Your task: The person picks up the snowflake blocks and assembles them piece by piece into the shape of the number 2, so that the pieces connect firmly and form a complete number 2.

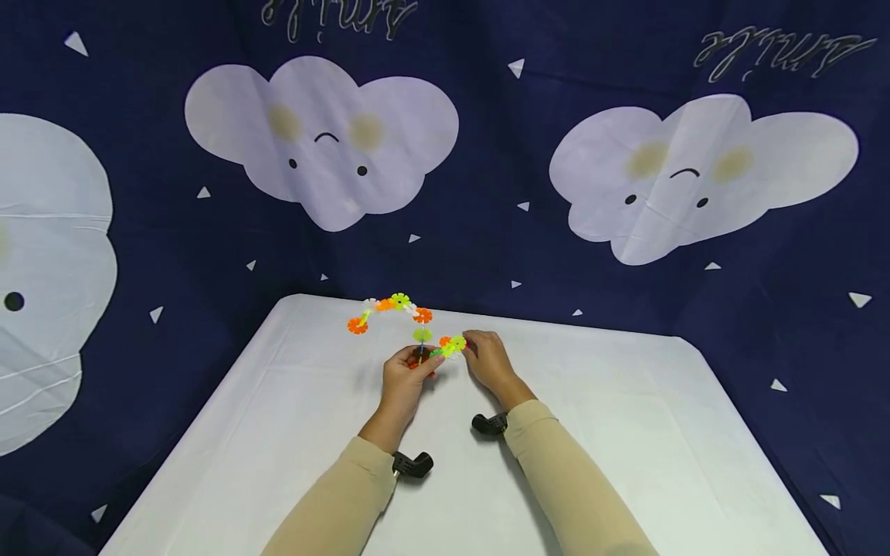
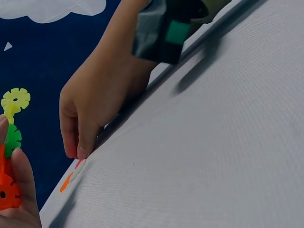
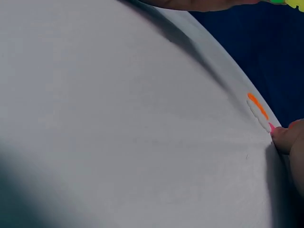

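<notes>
In the head view my left hand (image 1: pixel 403 382) grips the lower part of a chain of interlocking plastic snowflake discs (image 1: pixel 399 300), which arches up and to the left in orange, yellow-green and white. The left wrist view shows an orange disc (image 2: pixel 8 194), a green disc (image 2: pixel 13 140) and a yellow disc (image 2: pixel 16 99) at that hand's fingers. My right hand (image 1: pixel 492 361) pinches a pink disc (image 3: pixel 271 127) between thumb and fingers. A white disc (image 3: pixel 257 115) and an orange disc (image 3: pixel 258 105) stand edge-on beside the pink one. Whether these join the left hand's chain, I cannot tell.
A white-covered table (image 1: pixel 313 463) lies under both hands. Behind it hangs a dark blue cloth (image 1: pixel 487 255) printed with white clouds and small triangles. Black wrist cameras (image 1: pixel 415 465) are strapped on both wrists, over or beside beige sleeves (image 1: pixel 334 502).
</notes>
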{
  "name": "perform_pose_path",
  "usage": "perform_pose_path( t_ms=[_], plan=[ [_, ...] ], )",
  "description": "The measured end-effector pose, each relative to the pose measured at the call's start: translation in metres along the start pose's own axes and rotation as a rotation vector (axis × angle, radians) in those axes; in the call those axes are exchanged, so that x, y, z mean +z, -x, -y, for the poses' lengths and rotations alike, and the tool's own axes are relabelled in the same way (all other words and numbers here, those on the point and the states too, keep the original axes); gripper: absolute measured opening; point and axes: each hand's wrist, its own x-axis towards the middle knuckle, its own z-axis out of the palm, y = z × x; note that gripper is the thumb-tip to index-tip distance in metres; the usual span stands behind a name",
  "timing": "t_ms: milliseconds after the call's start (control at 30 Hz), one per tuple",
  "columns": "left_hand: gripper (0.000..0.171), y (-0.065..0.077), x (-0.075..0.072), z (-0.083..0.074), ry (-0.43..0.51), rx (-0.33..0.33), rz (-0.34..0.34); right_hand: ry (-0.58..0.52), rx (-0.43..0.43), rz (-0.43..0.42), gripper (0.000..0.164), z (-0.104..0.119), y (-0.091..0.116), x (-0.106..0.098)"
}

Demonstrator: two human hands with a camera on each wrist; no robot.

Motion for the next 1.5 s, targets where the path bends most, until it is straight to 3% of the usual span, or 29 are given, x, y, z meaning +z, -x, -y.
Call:
perform_pose_path(
  t_ms=[200, 367, 667, 833, 1133, 1333, 1500],
  plan=[
    [0.029, 0.002, 0.001, 0.001, -0.011, 0.008, 0.001, 0.012, -0.002, -0.014, 0.022, 0.000, -0.003, 0.003],
    [0.037, 0.002, 0.001, 0.001, -0.015, 0.013, 0.013, -0.043, 0.010, -0.051, 0.026, 0.001, 0.005, 0.003],
    [0.026, 0.001, 0.000, 0.001, -0.063, 0.003, 0.036, -0.504, 0.132, -0.245, 0.020, 0.008, 0.038, -0.017],
    [0.026, 0.001, -0.001, 0.002, -0.093, 0.001, 0.048, -0.663, 0.150, -0.277, 0.022, 0.016, 0.056, -0.034],
    [0.026, 0.004, 0.001, 0.001, -0.150, -0.017, 0.121, -0.794, 0.062, -0.290, 0.025, 0.020, 0.075, -0.044],
    [0.033, 0.005, 0.002, 0.000, -0.170, -0.031, 0.145, -0.867, 0.028, -0.313, 0.024, 0.019, 0.079, -0.046],
    [0.028, 0.004, 0.002, 0.002, -0.166, -0.032, 0.158, -0.913, -0.021, -0.297, 0.024, 0.018, 0.080, -0.047]
  ],
)
